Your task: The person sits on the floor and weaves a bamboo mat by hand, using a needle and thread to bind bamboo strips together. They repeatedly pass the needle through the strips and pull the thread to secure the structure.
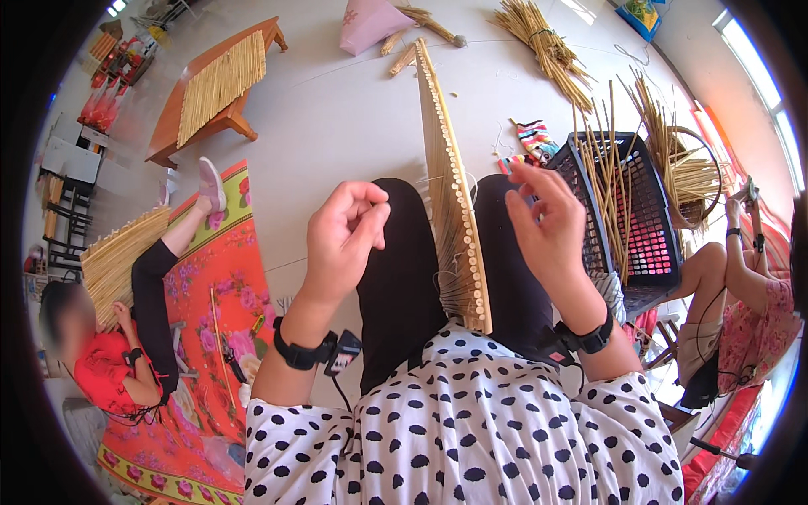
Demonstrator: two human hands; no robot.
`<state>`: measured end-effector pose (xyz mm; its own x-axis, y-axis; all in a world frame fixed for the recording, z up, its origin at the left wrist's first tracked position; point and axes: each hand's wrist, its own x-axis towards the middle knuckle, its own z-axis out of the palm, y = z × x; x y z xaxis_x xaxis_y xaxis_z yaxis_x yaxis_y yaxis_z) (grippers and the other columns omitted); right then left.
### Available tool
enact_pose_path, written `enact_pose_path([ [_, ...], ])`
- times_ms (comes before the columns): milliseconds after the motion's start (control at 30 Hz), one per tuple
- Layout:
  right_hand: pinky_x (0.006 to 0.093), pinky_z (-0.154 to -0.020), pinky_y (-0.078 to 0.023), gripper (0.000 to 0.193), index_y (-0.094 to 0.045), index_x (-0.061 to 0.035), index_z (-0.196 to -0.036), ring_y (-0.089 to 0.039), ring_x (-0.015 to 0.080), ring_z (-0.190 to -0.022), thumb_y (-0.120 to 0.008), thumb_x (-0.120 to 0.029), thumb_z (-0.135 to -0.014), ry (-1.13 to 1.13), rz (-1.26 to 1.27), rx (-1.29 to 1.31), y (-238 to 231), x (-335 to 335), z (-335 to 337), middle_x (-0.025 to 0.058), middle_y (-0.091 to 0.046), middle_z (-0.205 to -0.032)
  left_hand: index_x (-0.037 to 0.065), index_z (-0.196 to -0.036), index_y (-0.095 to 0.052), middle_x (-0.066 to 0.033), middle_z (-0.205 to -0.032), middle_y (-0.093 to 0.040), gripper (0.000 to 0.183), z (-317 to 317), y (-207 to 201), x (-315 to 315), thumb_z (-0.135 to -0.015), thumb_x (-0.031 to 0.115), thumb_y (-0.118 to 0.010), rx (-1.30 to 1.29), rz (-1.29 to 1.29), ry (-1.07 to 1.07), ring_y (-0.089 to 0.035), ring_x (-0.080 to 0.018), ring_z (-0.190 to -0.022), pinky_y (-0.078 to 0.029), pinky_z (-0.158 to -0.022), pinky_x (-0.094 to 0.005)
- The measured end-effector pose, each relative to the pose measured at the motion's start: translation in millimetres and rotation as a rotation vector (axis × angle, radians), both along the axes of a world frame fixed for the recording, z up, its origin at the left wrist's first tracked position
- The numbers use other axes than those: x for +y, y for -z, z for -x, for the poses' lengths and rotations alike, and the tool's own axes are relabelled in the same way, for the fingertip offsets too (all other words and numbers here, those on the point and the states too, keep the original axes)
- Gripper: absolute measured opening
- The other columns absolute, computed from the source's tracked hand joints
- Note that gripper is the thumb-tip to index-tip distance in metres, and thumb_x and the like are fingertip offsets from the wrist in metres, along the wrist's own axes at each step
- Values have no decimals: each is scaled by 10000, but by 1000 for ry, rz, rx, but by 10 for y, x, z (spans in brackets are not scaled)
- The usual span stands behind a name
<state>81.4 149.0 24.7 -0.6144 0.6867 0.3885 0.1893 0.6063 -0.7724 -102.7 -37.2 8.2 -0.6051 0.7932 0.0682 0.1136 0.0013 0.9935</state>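
Note:
Between my knees a mat of straw-coloured stalks (459,181) stands on edge, its round cut ends in a long row facing up. Thin pale threads hang along its side near my lap. My left hand (347,231) is raised over my left thigh, thumb and fingers closed in a pinch. Anything between those fingertips is too fine to make out. Over my right thigh, my right hand (551,220) hovers with its fingers loosely bent and the thumb apart, and I see nothing in it. Neither hand touches the mat.
A black plastic basket (596,236) with loose stalks stands to my right, beside a person. At left another person in red holds a stalk mat (126,261) by a red flowered cloth (223,337). Farther off are a wooden table (244,114) and a tied stalk bundle (543,42).

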Motion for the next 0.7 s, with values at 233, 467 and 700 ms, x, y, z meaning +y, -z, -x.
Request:
enact_pose_path([
  [233, 349, -676, -521, 227, -730, -11, -1040, -644, 274, -722, -703, -95, -830, -27, -27, -114, 96, -24, 127, 141, -697, -941, 47, -836, -643, -65, -832, -606, 87, 213, -50, 556, -821, 83, -721, 1154, 15, -8, -616, -264, -801, -512, -681, -364],
  [467, 400, -624, -533, 170, -747, -7, -909, -680, 332, -654, -694, -159, -857, -39, 34, -284, 56, -33, 312, 157, -704, -753, 57, -727, -598, -77, -782, -584, 120, 352, -133, 902, -799, 96, -686, 1321, 75, 352, -610, -265, -796, -535, -665, -401],
  [700, 415, -650, -560, 351, -720, 44, -863, -690, 364, -654, -742, -305, -827, -83, 88, -388, 52, -56, 487, 192, -680, -690, 61, -718, -573, -77, -713, -574, 150, 499, -150, 961, -821, 109, -671, 1332, 121, 526, -601, -284, -695, -511, -607, -414],
])
